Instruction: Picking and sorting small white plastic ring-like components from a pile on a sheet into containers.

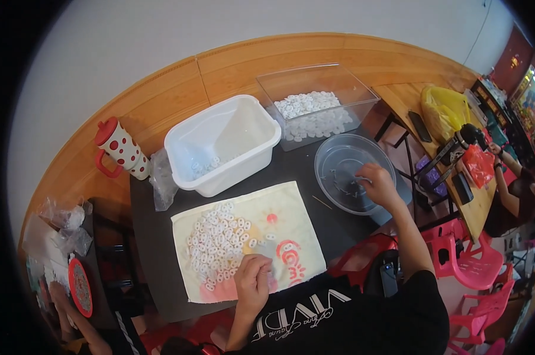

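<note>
Black table [152, 248], seen from the head camera, carries everything within reach. A pale yellow cloth with red markings [300, 207] lies along its near edge, and a heap of small white pieces with two holes [217, 242] covers most of the cloth's left half. A couple of pieces sit apart toward the cloth's middle.

The left hand [253, 281] is over the cloth's near edge, just right of the heap, its fingers bent and pressed together; whether they pinch anything I cannot tell. The right hand [378, 184] reaches over a clear round tub [351, 151] by the table's right edge. Its thumb and forefinger come close together above some small thin bits [344, 188]; whether it grips one is too small to tell.

At the far edge stand a white basin [244, 170], with a few pieces in it, and a clear box [359, 110] with many more. A thin stick [322, 202] lies between cloth and round tub.

The round tub could tip or slide if the right wrist pressed its rim, as it sits so near the edge. A tug on the cloth by the left hand could scatter the heap, and such slight bits could easily slip from a loose pinch.
</note>
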The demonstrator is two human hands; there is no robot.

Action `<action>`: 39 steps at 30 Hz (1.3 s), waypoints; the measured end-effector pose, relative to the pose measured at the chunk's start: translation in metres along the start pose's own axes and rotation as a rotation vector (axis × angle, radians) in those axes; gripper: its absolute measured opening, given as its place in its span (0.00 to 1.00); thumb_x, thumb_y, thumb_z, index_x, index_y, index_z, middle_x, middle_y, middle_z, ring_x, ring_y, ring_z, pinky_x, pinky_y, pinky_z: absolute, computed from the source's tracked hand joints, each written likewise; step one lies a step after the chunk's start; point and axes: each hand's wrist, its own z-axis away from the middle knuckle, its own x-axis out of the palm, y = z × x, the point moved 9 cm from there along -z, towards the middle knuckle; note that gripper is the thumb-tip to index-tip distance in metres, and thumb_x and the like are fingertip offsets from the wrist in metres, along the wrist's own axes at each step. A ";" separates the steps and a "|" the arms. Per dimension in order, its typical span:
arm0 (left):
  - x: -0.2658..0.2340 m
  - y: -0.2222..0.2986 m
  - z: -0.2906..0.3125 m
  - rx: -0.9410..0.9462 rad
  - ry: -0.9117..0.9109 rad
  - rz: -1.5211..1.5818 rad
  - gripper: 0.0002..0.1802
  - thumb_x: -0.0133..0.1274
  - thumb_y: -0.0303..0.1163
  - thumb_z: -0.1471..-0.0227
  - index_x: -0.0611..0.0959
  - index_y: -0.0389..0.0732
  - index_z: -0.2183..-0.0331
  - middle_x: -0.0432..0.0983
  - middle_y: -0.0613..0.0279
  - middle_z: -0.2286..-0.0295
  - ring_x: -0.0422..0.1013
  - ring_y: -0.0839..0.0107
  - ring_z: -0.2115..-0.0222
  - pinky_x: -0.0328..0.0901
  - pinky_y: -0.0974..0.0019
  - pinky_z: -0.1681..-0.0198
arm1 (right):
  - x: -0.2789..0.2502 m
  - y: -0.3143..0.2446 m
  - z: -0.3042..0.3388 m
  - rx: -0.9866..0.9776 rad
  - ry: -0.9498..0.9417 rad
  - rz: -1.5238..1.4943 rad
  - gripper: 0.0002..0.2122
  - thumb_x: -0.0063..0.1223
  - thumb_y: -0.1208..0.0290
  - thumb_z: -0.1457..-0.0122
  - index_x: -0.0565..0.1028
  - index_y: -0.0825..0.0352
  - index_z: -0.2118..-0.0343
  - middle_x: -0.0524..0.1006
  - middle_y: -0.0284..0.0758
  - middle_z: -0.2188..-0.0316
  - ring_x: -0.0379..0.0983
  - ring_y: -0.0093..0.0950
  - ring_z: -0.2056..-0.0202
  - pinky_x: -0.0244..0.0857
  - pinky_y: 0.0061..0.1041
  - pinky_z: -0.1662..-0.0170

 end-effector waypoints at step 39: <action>0.002 -0.023 0.004 -0.207 0.126 0.311 0.10 0.54 0.14 0.48 0.82 0.31 0.62 0.73 0.60 0.70 0.72 0.78 0.75 0.65 0.76 0.73 | 0.012 -0.080 -0.008 -0.198 -0.104 -0.163 0.07 0.52 0.85 0.53 0.73 0.71 0.70 0.71 0.44 0.72 0.70 0.46 0.67 0.65 0.39 0.65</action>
